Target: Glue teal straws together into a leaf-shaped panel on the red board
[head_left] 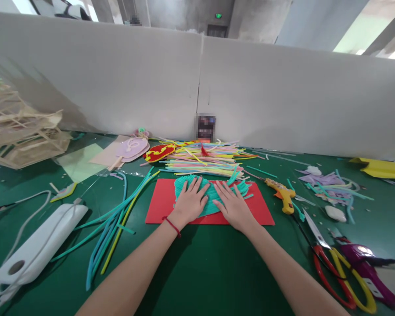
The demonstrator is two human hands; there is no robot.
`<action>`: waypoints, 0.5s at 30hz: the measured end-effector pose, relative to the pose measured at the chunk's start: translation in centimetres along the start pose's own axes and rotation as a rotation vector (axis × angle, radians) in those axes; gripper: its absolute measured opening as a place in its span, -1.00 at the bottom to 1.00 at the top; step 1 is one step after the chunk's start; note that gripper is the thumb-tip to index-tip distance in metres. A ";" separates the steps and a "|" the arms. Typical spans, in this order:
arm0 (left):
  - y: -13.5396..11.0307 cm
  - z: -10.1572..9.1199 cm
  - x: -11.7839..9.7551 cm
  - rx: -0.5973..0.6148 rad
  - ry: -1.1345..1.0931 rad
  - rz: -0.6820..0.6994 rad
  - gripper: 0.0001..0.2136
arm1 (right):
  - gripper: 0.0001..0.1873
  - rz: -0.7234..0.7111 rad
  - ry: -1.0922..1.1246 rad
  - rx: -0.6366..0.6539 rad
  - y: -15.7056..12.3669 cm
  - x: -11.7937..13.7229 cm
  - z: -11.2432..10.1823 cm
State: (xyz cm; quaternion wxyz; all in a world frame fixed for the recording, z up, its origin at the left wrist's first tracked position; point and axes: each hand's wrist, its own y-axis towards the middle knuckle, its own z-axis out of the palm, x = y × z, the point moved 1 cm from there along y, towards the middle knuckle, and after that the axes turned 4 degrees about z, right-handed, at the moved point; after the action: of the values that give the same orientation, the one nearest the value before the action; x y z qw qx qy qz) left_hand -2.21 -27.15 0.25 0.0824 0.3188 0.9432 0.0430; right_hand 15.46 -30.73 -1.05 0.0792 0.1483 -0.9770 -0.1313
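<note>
A red sheet (161, 206) lies flat on the green table (204, 267). On it rests a teal fan-like shape (213, 195) made of strips laid side by side. My left hand (191, 199) lies flat on the shape's left half, fingers stretched out and spread. A red string circles that wrist. My right hand (232, 204) presses flat on the right half, fingers also spread. Neither hand holds anything.
A pile of coloured strips (204, 160) lies behind the sheet, long strips (115, 224) to the left. A yellow glue gun (283, 193), red and yellow scissors (339, 267) and a purple tool (365, 263) lie right. A white device (39, 245) lies left, wooden frames (23, 131) far left.
</note>
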 end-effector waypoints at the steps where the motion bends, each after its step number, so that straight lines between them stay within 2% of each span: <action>1: 0.0 0.0 0.0 -0.003 -0.004 -0.002 -0.56 | -0.38 0.004 0.001 0.032 0.2 -0.1 0.3; 5: -0.1 0.1 0.0 -0.025 -0.018 -0.009 -0.57 | -0.36 0.031 -0.015 0.092 0.2 -0.1 0.9; 15: -0.1 0.2 0.1 -0.032 -0.028 -0.007 -0.57 | -0.34 0.074 -0.056 0.087 0.1 0.4 0.9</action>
State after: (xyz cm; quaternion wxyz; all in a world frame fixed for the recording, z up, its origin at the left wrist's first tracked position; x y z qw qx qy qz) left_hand -2.30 -27.19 0.02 0.1009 0.3148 0.9423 0.0534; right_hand 14.88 -30.59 -1.82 0.0502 0.1117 -0.9884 -0.0899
